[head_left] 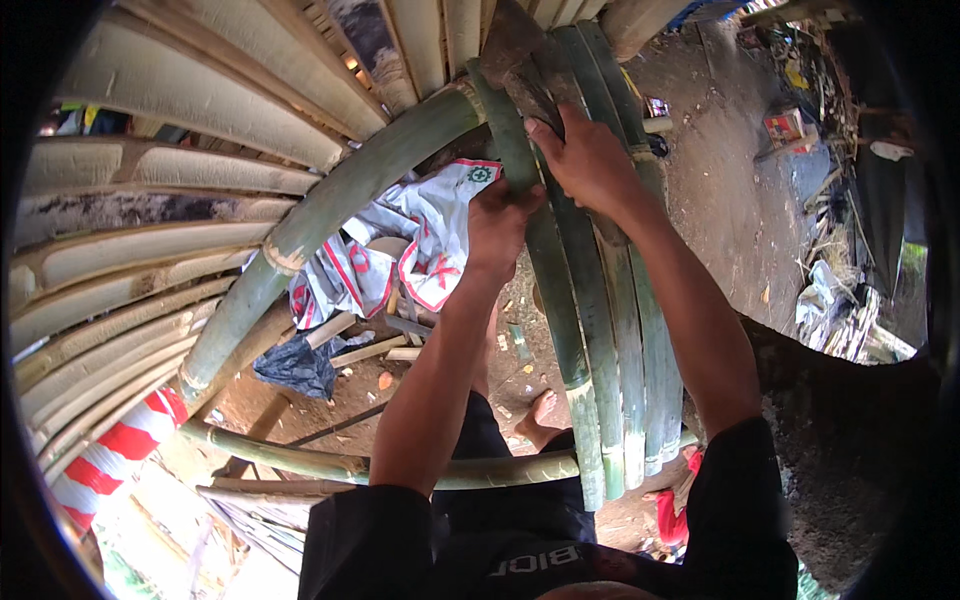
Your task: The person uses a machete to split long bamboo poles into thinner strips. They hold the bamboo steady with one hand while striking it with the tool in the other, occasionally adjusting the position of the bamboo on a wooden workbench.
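Observation:
My left hand (500,222) is closed around a green split bamboo slat (550,270) near its far end. My right hand (592,165) grips the handle of a dark, broad-bladed knife (515,50), close beside the slat's far end. More green bamboo slats (625,350) lie side by side to the right, running from far to near under my right forearm. A thick green bamboo pole (370,165) curves from the far middle down to the left. Another bamboo pole (300,460) crosses low in front of my body, meeting the slats' near ends.
Pale split bamboo slats (150,165) fan out at the left. Inside the frame lie a white and red printed sack (435,230) and a black plastic bag (300,365). My bare foot (540,412) is on the dirt floor. Scraps (850,310) lie at the far right.

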`<state>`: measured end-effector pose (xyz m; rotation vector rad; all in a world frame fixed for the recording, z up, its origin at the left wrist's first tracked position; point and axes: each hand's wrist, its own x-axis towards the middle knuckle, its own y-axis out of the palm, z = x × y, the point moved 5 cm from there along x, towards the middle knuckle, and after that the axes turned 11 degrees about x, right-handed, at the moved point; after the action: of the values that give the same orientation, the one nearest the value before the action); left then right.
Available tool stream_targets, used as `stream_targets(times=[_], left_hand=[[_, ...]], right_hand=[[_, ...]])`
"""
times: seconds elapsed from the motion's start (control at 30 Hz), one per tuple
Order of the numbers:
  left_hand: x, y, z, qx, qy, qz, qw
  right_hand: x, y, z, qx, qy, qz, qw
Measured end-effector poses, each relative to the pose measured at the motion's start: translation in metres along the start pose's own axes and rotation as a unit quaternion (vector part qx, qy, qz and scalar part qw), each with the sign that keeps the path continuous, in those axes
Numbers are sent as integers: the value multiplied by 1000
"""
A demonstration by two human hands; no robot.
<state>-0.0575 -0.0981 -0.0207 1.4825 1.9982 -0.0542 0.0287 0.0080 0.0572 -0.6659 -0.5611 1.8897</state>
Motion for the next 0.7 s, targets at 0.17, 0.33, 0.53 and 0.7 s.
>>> stream_targets(times=[0.17, 0.33, 0.53, 0.7], left_hand=[[-3, -1, 1, 79, -16, -17, 997], [-3, -1, 8, 86, 19, -82, 993], [8, 0, 19, 139, -15, -66, 988], [-38, 15, 30, 66, -15, -48, 997]], right_hand=[[-6, 0, -13, -3, -52, -23, 998], [-77, -37, 5, 245, 145, 14, 958], [-230, -72, -27, 322, 264, -65, 907], [-340, -76, -48, 312, 313, -37, 896]])
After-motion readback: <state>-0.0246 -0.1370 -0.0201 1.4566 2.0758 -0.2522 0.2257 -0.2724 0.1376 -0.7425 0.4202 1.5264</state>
